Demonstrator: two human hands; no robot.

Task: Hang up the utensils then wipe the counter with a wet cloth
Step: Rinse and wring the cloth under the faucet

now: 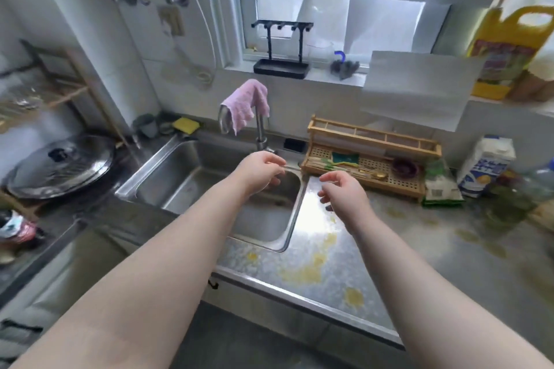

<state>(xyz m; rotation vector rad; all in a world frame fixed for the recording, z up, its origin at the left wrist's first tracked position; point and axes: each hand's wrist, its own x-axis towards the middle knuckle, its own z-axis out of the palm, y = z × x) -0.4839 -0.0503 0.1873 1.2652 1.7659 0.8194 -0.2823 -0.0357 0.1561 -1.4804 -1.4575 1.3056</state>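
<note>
Left hand (261,171), right hand (344,190), over sink (168,186)

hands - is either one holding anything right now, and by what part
Cannot be told for the left hand: its fingertips look pinched on something thin, perhaps a utensil, but blur hides it. The right hand looks empty.

Both bare forearms are stretched forward from the lower corners of the view. The left hand (260,172) is held above the sink (168,177), fingers curled loosely inward, nothing gripped. The right hand (341,192) is raised just right of the sink, fingers bent and slightly spread, nothing clasped.
</note>
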